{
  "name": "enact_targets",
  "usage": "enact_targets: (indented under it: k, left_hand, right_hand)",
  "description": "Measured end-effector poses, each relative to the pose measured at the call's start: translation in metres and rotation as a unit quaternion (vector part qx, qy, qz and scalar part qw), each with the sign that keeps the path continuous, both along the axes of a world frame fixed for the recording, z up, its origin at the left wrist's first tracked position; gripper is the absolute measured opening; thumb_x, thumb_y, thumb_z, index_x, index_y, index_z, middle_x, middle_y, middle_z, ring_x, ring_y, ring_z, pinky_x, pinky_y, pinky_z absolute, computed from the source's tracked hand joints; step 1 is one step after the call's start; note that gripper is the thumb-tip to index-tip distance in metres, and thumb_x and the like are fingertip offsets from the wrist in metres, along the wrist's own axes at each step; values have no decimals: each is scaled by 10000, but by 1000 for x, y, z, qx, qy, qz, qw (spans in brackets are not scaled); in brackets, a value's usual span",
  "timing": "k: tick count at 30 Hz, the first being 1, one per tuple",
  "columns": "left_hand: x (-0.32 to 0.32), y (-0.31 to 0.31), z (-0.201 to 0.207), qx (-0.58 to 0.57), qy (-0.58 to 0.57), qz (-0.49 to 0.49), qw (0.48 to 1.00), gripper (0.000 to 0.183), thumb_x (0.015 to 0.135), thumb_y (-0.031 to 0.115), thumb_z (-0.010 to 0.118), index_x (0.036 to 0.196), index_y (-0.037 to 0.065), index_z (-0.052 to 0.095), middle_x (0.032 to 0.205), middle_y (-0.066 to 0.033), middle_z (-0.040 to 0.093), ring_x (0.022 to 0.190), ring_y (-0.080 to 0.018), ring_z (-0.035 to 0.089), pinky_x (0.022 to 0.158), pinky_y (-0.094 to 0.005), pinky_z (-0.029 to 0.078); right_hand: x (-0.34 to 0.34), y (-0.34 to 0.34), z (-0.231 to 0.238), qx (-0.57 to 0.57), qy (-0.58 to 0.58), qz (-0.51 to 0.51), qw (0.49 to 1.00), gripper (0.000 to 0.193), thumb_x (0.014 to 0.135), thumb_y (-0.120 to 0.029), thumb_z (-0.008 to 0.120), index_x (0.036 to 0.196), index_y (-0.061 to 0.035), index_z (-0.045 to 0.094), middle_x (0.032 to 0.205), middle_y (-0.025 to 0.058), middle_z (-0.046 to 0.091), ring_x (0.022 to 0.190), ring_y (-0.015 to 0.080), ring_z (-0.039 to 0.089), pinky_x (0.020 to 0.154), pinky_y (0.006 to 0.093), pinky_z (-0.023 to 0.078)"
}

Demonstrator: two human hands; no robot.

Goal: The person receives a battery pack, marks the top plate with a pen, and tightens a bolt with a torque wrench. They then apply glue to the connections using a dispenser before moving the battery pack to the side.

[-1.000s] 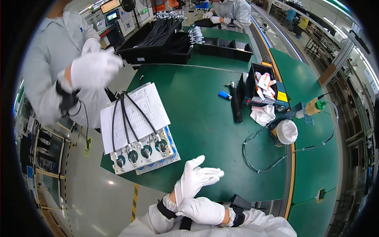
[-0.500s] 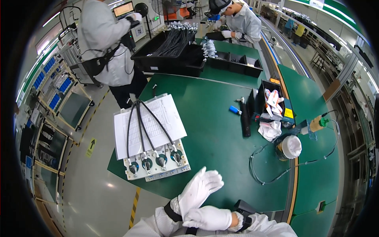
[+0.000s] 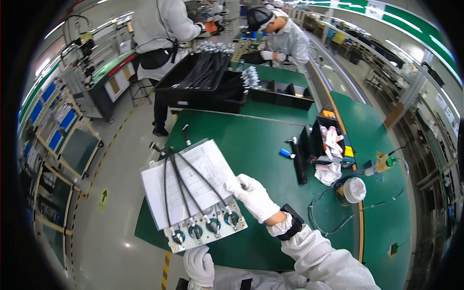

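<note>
My gloved right hand (image 3: 255,198) reaches over the green table, its thumb and fingers closed at the right edge of the printed paper sheets (image 3: 200,166). Those sheets lie over the back of a pale metal block (image 3: 208,233) with several round dark fittings along its front. Black cables (image 3: 186,186) run from the fittings across the paper and bunch together at the far end. My gloved left hand (image 3: 199,267) is just in front of the block, fingers curled; whatever they may hold is hidden.
Beyond stand a black bin (image 3: 198,99) of dark cables and a compartment tray (image 3: 285,94). Rightward are a blue-ended tool (image 3: 286,153), a black box (image 3: 330,140), a crumpled cloth (image 3: 328,173), a white-lined cup (image 3: 354,190) and a looped tube (image 3: 319,227). Two people work beyond.
My hands, together before, have separated. The right moved forward to the paper edge; the left moved left to the block's front. The whole view has shifted, and the standing person has changed position.
</note>
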State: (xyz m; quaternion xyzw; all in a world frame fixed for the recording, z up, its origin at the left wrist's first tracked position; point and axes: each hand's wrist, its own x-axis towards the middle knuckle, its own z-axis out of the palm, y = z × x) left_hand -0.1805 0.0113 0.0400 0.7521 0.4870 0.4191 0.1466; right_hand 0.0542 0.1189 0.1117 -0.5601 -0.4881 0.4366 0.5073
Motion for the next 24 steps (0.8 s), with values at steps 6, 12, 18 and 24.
enact_targets:
  k: [6, 12, 18, 24]
  left_hand:
    - [10, 6, -6, 79, 180, -75, 978, 176, 779, 117, 574, 945, 61, 596, 1040, -126, 587, 986, -339, 550, 882, -470, 422]
    - [4, 0, -37, 80, 214, -41, 973, 202, 826, 285, 609, 989, 188, 677, 1013, -32, 635, 956, -267, 582, 836, -472, 450]
    - [0, -4, -47, 73, 229, -67, 968, 195, 821, 269, 607, 977, 189, 692, 1023, -32, 633, 969, -297, 578, 858, -497, 449]
    - [13, 0, -26, 68, 208, -58, 974, 172, 848, 223, 587, 978, 154, 675, 1020, -97, 630, 913, -332, 587, 792, -508, 462]
  right_hand:
    - [83, 30, 45, -23, -64, -117, 991, 231, 925, -291, 590, 857, -73, 548, 668, 26, 561, 475, 68, 513, 422, 200, 385]
    - [177, 79, 18, -92, -133, -243, 956, 76, 898, -98, 563, 930, -30, 579, 722, 63, 587, 511, 136, 536, 473, 287, 447]
    - [222, 133, -60, -52, -352, -302, 885, 340, 860, -141, 564, 1188, -52, 553, 1038, 239, 622, 976, 387, 600, 858, 401, 480]
    - [183, 92, 40, 124, 147, -279, 941, 389, 924, -240, 566, 1253, -48, 484, 1029, 88, 595, 788, 188, 637, 666, 276, 508]
